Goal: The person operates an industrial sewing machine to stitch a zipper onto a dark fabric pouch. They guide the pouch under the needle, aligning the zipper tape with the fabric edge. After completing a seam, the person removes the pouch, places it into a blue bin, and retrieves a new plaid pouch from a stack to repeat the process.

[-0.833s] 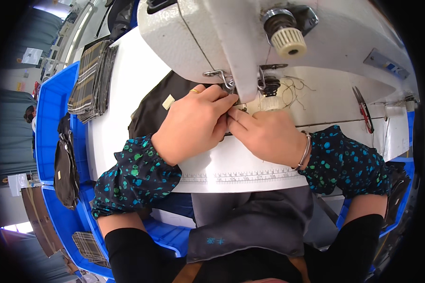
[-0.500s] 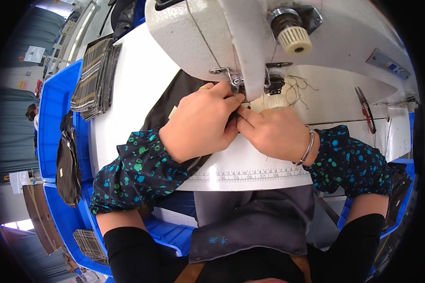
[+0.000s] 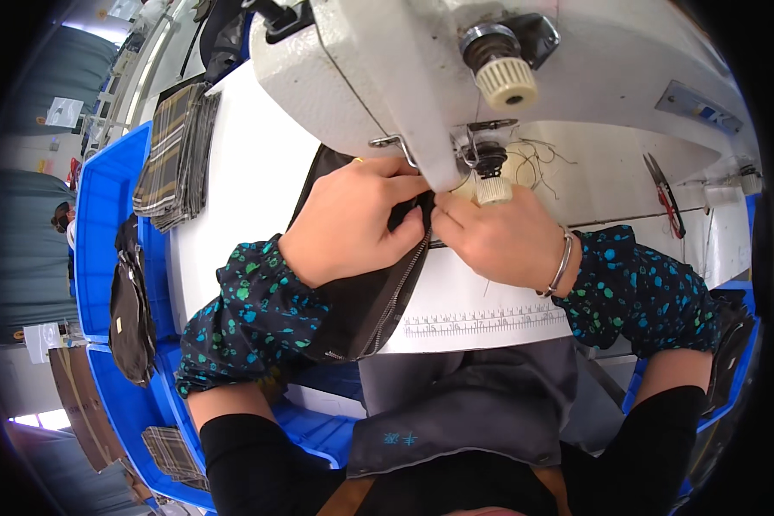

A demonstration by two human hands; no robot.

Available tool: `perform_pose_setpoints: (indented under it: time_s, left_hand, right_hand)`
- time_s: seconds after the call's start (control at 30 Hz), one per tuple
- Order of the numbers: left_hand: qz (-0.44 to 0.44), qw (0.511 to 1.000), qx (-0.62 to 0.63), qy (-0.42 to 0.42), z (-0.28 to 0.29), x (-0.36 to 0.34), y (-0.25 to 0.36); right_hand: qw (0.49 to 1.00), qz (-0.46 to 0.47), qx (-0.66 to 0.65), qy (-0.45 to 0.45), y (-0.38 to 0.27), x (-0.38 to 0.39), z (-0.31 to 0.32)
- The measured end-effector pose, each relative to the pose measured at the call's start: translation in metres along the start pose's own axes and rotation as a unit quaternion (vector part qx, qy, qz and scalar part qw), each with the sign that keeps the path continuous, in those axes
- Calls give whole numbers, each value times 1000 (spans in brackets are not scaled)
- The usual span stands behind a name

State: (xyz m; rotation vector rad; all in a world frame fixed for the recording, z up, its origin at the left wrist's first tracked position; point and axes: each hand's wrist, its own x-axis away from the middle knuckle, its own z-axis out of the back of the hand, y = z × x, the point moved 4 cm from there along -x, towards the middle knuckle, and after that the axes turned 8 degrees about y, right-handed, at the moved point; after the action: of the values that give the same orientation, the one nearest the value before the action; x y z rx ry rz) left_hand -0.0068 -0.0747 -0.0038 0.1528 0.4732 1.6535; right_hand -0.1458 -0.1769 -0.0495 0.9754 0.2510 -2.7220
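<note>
A dark brown fabric piece with a zipper (image 3: 393, 297) lies under the head of the white sewing machine (image 3: 387, 95) and reaches the table's front edge. On its left part my left hand (image 3: 357, 219) is closed, thumb and fingers gripping the cloth beside the zipper. My right hand (image 3: 500, 241) is closed too, its fingertips pinching the cloth's right edge just in front of the needle area. Both hands' fingertips nearly meet there. The machine head and my fingers hide the needle and the presser foot.
Red-handled scissors (image 3: 665, 196) and loose thread (image 3: 533, 163) lie to the right. Stacked plaid cloth (image 3: 174, 159) sits at the table's far left. Blue bins (image 3: 103, 258) stand along the left side, dark fabric pieces (image 3: 132, 305) hanging over one. A ruler strip (image 3: 482, 321) runs along the front edge.
The dark fabric has turned and shifted toward me, so a long stretch of zipper now shows between my hands and the front edge. My left hand has moved slightly left.
</note>
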Motion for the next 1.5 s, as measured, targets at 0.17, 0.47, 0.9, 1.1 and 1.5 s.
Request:
perform_pose_setpoints:
  time_s: [0.17, 0.47, 0.9, 1.1, 1.5]
  left_hand:
    - [-51, 996, -19, 64, -9, 18, -15]
    - [-26, 994, -71, 83, -12, 10, 18]
    - [-21, 989, -51, 136, -22, 14, 8]
    - [2, 990, 67, 127, -12, 18, -8]
    - [57, 987, 84, 126, -20, 16, -28]
  right_hand:
    - [996, -2, -84, 11, -7, 1, -2]
    - [996, 31, -48, -62, -6, 0, 4]
    - [999, 36, -5, -24, -3, 2, 5]
    - [999, 43, -2, -6, 2, 0, 7]
    - [996, 73, 36, 36, -6, -1, 1]
